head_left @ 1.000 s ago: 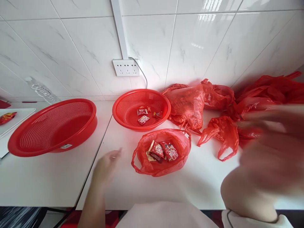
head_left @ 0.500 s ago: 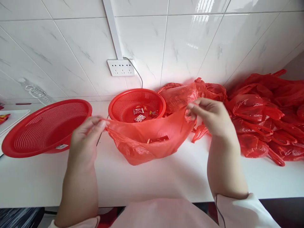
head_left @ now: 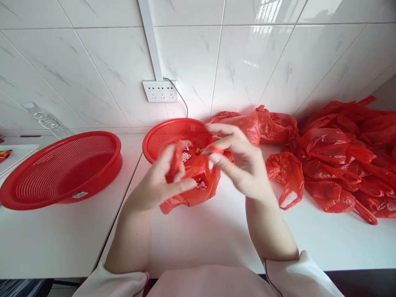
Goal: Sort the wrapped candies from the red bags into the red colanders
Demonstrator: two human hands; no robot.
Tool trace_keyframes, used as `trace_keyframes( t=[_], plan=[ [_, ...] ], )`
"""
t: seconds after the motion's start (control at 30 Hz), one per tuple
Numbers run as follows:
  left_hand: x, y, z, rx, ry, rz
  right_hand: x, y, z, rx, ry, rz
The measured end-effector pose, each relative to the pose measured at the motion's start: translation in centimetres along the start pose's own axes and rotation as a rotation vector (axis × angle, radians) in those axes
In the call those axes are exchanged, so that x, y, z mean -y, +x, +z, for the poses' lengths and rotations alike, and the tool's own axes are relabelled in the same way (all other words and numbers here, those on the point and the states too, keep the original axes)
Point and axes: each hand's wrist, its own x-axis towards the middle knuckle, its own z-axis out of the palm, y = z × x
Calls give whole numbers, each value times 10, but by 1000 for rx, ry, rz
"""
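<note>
A thin red plastic bag [head_left: 198,198] hangs between my two hands over the white table, its mouth gathered and small packets showing inside. My left hand [head_left: 165,175] grips a bunched part of the bag, slightly blurred. On the other side my right hand [head_left: 239,159] has its fingers curled around the bag's handle. Just behind them is a round red basket [head_left: 163,132], partly hidden by the hands, with several small wrapped packets [head_left: 186,156] at its bottom.
At the left a larger red basket [head_left: 74,173] leans, with a clear bottle [head_left: 49,121] behind it and a white tray [head_left: 21,154] beside it. Several filled red bags [head_left: 337,152] are piled at the right. A socket panel [head_left: 160,91] is on the tiled wall.
Both hands have moved inward, so the bag that was stretched wide is now narrow and gathered. The head view has shifted slightly.
</note>
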Motion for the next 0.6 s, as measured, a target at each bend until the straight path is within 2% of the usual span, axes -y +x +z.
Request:
trace_keyframes(
  t=[0.07,0.13,0.2,0.33,0.5,0.53,0.6],
  plan=[
    [3,3,9,122,52,-4,2,0,11,138,17,-62],
    [7,5,16,146,41,7,-1,-2,18,225,60,-83],
    [10,6,18,143,-21,-34,-8,-4,21,245,143,-24],
    [15,9,15,102,-107,-107,-31,-10,22,228,280,143],
    [21,18,6,-50,-133,-127,-45,-13,8,131,126,160],
    [24,20,4,-66,-145,-149,-44,-14,3,177,102,137],
    [29,24,-1,-59,-189,-207,-40,-16,-5,366,72,71]
  ],
)
